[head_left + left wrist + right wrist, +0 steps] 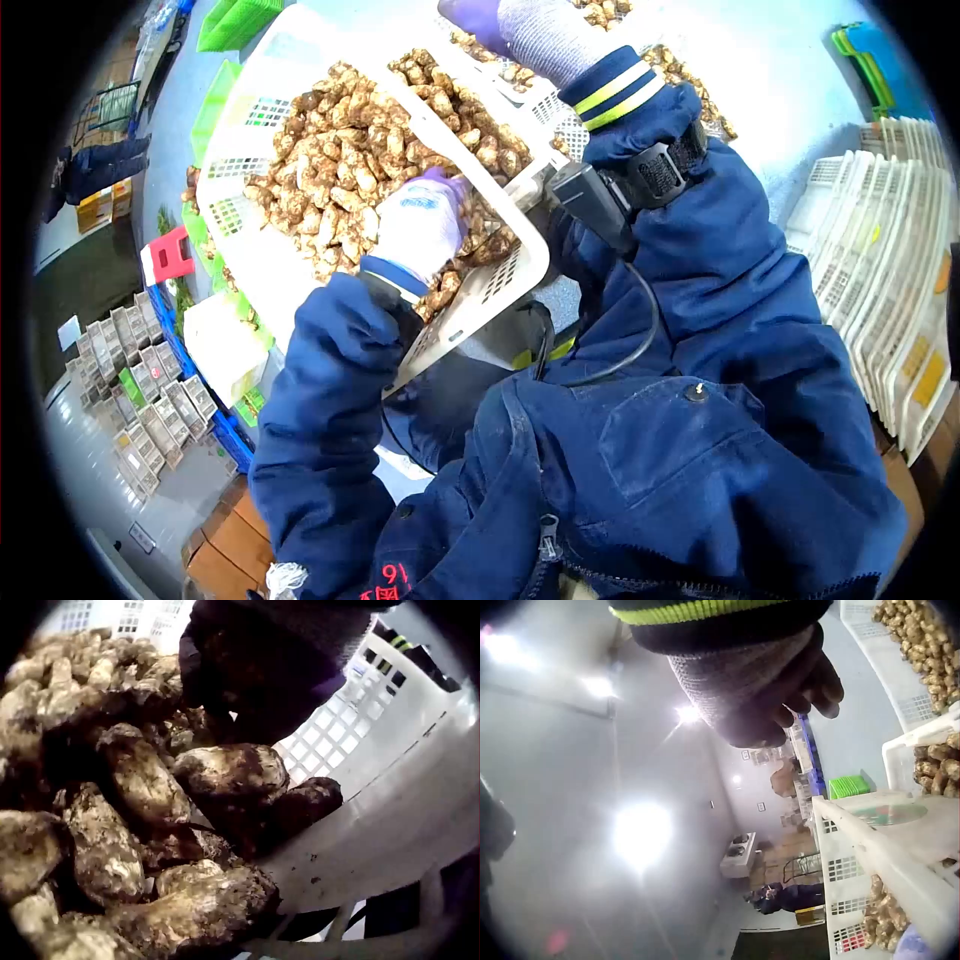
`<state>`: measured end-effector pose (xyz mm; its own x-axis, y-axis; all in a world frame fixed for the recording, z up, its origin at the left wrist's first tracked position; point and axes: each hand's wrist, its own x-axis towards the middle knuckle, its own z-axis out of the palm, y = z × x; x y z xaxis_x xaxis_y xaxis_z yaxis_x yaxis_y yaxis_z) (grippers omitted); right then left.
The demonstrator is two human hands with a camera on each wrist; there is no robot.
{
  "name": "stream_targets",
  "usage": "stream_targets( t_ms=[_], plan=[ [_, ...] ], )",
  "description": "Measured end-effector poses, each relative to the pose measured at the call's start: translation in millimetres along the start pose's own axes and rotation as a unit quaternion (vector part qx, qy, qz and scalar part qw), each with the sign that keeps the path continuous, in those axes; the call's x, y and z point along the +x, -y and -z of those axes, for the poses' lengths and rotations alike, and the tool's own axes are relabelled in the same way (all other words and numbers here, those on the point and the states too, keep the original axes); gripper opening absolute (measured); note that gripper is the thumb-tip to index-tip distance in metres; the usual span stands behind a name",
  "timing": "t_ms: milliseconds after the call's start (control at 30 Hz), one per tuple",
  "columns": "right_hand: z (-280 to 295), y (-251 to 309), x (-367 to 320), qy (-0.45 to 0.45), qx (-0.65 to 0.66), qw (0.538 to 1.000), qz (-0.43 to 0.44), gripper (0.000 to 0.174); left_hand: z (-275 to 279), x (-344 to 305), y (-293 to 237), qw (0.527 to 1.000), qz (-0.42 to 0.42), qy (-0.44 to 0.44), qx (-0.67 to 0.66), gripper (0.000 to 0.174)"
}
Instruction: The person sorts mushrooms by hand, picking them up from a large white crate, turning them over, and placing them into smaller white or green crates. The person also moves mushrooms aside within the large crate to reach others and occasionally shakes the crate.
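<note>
White mesh basket (pixel 455 130) holds a heap of brown, knobbly tubers (pixel 345 165). My left hand (pixel 420 225), in a white and purple glove, lies on the heap near the basket's close side. Up close in the left wrist view, soil-covered tubers (pixel 142 780) lie below the dark-looking glove (pixel 259 675); whether its fingers grip one is not visible. My gloved right hand (pixel 530 35) is stretched out above the farther baskets. The right wrist view shows that hand (pixel 761 694) with loosely bent fingers and nothing visible in them.
Farther tubers (pixel 685 85) lie in white baskets beyond. Stacked white baskets (pixel 870 270) stand at right, with blue and green crates (pixel 885 75) behind. Green baskets (pixel 215 110), a red stool (pixel 170 255) and grey bins (pixel 150 400) are at left. A person (pixel 787 898) stands in the background.
</note>
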<state>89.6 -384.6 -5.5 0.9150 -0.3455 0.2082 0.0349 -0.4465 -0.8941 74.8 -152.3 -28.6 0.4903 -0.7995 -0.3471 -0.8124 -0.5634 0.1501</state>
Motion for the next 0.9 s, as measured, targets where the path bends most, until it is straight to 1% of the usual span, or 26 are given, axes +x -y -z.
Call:
stream_targets(
  t_ms=[33, 100, 133, 200, 233, 267, 300, 333, 367, 400, 433, 467, 500, 533, 567, 600, 633, 667, 700, 733, 767, 800, 833, 867, 900],
  plan=[
    [3.4, -1.5, 0.5, 0.004, 0.0, 1.0, -0.006, 0.051, -3.3, 4.4, -6.5, 0.996, 0.051, 0.066, 0.044, 0.025],
    [4.4, 0.9, 0.2, 0.018, 0.006, 1.0, -0.019, 0.051, -11.9, 2.9, -11.6, 0.984, 0.071, 0.075, 0.144, 0.025],
    [3.6, 1.6, 2.0, 0.018, 0.007, 1.0, -0.014, 0.051, -16.3, 2.4, -10.2, 0.985, 0.076, 0.057, 0.145, 0.025],
    [2.5, 3.6, -1.0, 0.024, 0.08, 0.996, -0.033, 0.052, -23.5, 2.1, -5.9, 0.985, 0.084, 0.019, 0.146, 0.024],
    [2.5, 4.8, -2.7, 0.029, 0.114, 0.992, -0.043, 0.052, -25.1, -0.4, 0.2, 0.994, 0.078, 0.006, 0.076, 0.025],
    [-3.0, -9.4, 3.2, -0.002, 0.037, 0.999, 0.01, 0.053, -22.8, -4.0, 9.0, 0.997, 0.071, -0.01, 0.006, 0.027],
    [-1.0, -5.7, 2.4, 0.009, 0.059, 0.998, -0.012, 0.054, -20.3, -7.7, 18.2, 0.996, 0.062, -0.024, -0.063, 0.028],
    [0.3, -1.9, -0.1, 0.021, 0.082, 0.996, -0.034, 0.054, -19.6, -10.1, 28.8, 0.985, 0.093, -0.019, -0.14, 0.035],
    [3.2, 5.5, -3.1, 0.034, 0.105, 0.992, -0.055, 0.055, -17.0, -13.6, 35.6, 0.968, 0.117, -0.004, -0.22, 0.037],
    [16.3, 27.4, -11.3, 0.068, 0.114, 0.988, -0.079, 0.056, -14.4, -17.1, 42.4, 0.944, 0.142, 0.007, -0.297, 0.039],
    [7.2, 25.1, -6.5, 0.052, 0.106, 0.989, -0.091, 0.056, -6.5, -21.0, 43.1, 0.912, 0.158, 0.029, -0.376, 0.037],
    [5.3, 22.8, -5.9, 0.05, 0.092, 0.99, -0.092, 0.056, 0.7, -25.3, 42.9, 0.826, 0.149, 0.044, -0.542, 0.038],
    [5.0, 21.3, -4.6, 0.047, 0.079, 0.992, -0.09, 0.056, 8.6, -32.2, 40.8, 0.784, 0.156, 0.018, -0.601, 0.039],
    [4.7, 25.6, -4.6, 0.061, 0.1, 0.987, -0.106, 0.056, 17.8, -35.6, 44.6, 0.769, 0.168, 0.015, -0.617, 0.042],
    [0.4, 21.9, -2.6, 0.046, 0.089, 0.993, -0.06, 0.056, 23.7, -40.5, 50.2, 0.752, 0.181, 0.012, -0.633, 0.044],
    [-1.0, 24.5, -2.3, 0.048, 0.089, 0.99, -0.096, 0.056, 24.8, -47.3, 54.7, 0.716, 0.158, -0.017, -0.679, 0.039],
    [-1.4, 36.7, -4.9, 0.052, 0.089, 0.986, -0.128, 0.056, 31.5, -57.7, 53.2, 0.7, 0.134, -0.059, -0.699, 0.037],
    [4.9, 55.7, -11.6, 0.065, 0.099, 0.988, -0.1, 0.054, 35.2, -66.7, 55.0, 0.725, 0.099, -0.104, -0.673, 0.037],
    [-5.6, 39.9, -6.2, 0.063, 0.092, 0.99, -0.089, 0.053, 44.9, -79.6, 54.8, 0.719, 0.096, -0.124, -0.677, 0.039],
    [-10.3, 14.1, -2.0, 0.042, -0.018, 0.993, 0.112, 0.042, 54.6, -92.7, 54.4, 0.712, 0.092, -0.144, -0.681, 0.04],
    [-13.0, 1.0, 3.8, 0.016, -0.122, 0.943, 0.31, 0.034, 49.2, -110.9, 64.3, 0.66, 0.093, -0.162, -0.728, 0.044],
    [-9.1, 31.1, -5.7, 0.065, -0.079, 0.982, 0.161, 0.032, 55.7, -131.0, 63.8, 0.646, 0.106, -0.205, -0.727, 0.046],
    [-9.4, 50.2, -21.2, 0.089, -0.049, 0.989, 0.106, 0.034, 62.2, -156.0, 61.7, 0.631, 0.123, -0.25, -0.724, 0.048],
    [-9.5, 69.4, -36.9, 0.109, -0.02, 0.993, 0.05, 0.037, 64.2, -187.6, 63.0, 0.599, 0.127, -0.292, -0.735, 0.051],
    [-8.8, 61.3, -44.8, 0.098, -0.064, 0.979, 0.165, 0.04, 56.9, -225.7, 68.2, 0.593, 0.133, -0.337, -0.719, 0.056]
  ],
)
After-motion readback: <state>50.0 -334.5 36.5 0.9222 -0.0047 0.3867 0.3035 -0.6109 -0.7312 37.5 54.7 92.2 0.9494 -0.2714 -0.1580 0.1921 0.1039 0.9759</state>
